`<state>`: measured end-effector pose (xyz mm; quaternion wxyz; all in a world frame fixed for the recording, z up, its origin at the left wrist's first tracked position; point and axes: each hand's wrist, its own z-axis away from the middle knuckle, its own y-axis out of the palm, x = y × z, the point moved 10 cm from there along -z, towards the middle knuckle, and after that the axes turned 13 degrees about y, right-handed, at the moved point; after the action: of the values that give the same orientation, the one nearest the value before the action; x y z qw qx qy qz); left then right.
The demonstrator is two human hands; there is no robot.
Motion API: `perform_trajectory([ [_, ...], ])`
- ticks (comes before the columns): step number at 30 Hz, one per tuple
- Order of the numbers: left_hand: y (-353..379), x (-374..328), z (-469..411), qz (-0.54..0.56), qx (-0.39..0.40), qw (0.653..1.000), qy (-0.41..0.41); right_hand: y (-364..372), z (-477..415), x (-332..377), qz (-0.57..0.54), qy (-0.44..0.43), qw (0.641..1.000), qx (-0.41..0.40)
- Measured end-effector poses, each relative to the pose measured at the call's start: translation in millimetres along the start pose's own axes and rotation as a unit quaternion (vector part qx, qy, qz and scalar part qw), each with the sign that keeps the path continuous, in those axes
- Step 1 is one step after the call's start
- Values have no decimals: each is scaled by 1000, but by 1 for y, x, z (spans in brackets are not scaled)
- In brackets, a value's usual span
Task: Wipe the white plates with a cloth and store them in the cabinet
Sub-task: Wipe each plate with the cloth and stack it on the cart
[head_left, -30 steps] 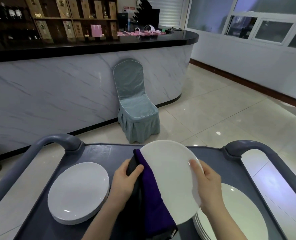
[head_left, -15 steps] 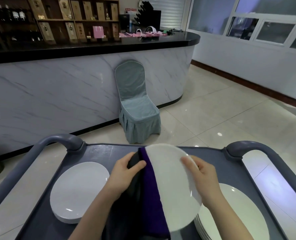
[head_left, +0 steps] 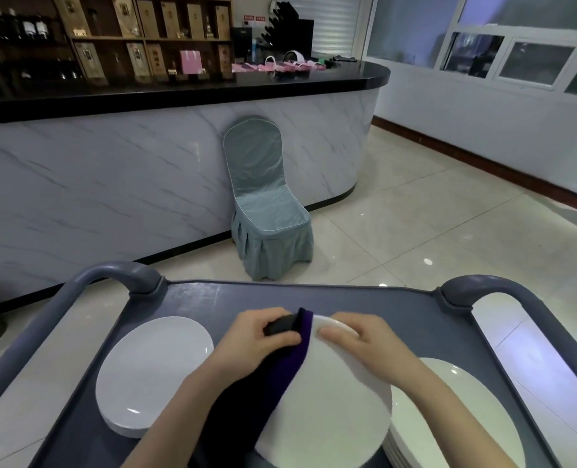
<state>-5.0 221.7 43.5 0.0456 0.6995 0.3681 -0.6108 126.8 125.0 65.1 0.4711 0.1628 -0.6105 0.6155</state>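
Observation:
I hold one white plate over the grey cart top, low and nearly flat. My right hand grips its far rim, fingers curled over the edge. My left hand presses a dark purple cloth against the plate's left edge; the cloth hangs down over my forearm. A stack of white plates lies on the cart's left side. Another stack of white plates lies on the right, partly under the held plate. No cabinet is in view.
The cart has grey curved handles at the far left and far right. Beyond it stand a blue-grey covered chair and a curved marble-fronted counter. Glossy tiled floor spreads to the right.
The plate has tipped from facing me to nearly flat and lower. Both hands slid together toward its far rim, the cloth moving with the left hand.

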Motion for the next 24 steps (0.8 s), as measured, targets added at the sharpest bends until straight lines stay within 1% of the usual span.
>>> perform_trajectory([
  [1, 4, 0, -1, 3, 9, 1000, -2, 5, 0, 2, 13, -12, 1000, -4],
  [2, 4, 0, 0, 7, -1, 1000, -4, 4, 0, 2, 11, -21, 1000, -20],
  [4, -5, 5, 7, 28, -66, 997, -17, -11, 3, -7, -43, -7, 996, -75],
  [5, -11, 12, 12, 55, -115, 991, -37, -22, 4, -19, -103, 23, 988, -114],
  [7, -17, 30, 27, 149, -205, 963, -95, -32, 10, -47, -255, 96, 945, -180],
  [8, -14, 36, 32, 189, -226, 948, -119, -28, 12, -57, -304, 125, 925, -191],
  [9, -13, 41, 35, 196, -235, 943, -131, -23, 13, -64, -320, 142, 917, -192],
  [10, -14, 43, 36, 184, -234, 945, -135, -19, 13, -66, -309, 150, 920, -188],
  [12, -19, 38, 29, 139, -202, 963, -116, -16, 12, -62, -255, 135, 943, -166],
  [15, -15, 23, 7, 43, -77, 994, -68, -9, 5, -39, -151, 84, 981, -89],
  [17, 2, 17, -1, 3, 17, 999, -52, 4, 1, -20, -66, 43, 996, -30],
  [18, 8, 15, -2, 5, 40, 998, -44, 8, 1, -12, -37, 25, 999, -14],
  [19, 10, 14, -2, 12, 36, 999, -39, 6, 0, -7, -22, 11, 1000, -14],
  [20, 8, 13, 1, 30, 4, 999, -34, -1, 1, -4, -26, 3, 999, -29],
  [21, 1, 16, 5, 51, -54, 997, -37, -11, 1, -5, -51, 3, 997, -58],
  [22, -7, 24, 13, 89, -124, 987, -55, -23, 2, -12, -97, 15, 990, -97],
  [23, -11, 34, 23, 138, -185, 969, -85, -33, 4, -23, -155, 39, 977, -138],
  [24, -10, 43, 31, 182, -221, 951, -117, -35, 6, -35, -219, 67, 959, -167],
])
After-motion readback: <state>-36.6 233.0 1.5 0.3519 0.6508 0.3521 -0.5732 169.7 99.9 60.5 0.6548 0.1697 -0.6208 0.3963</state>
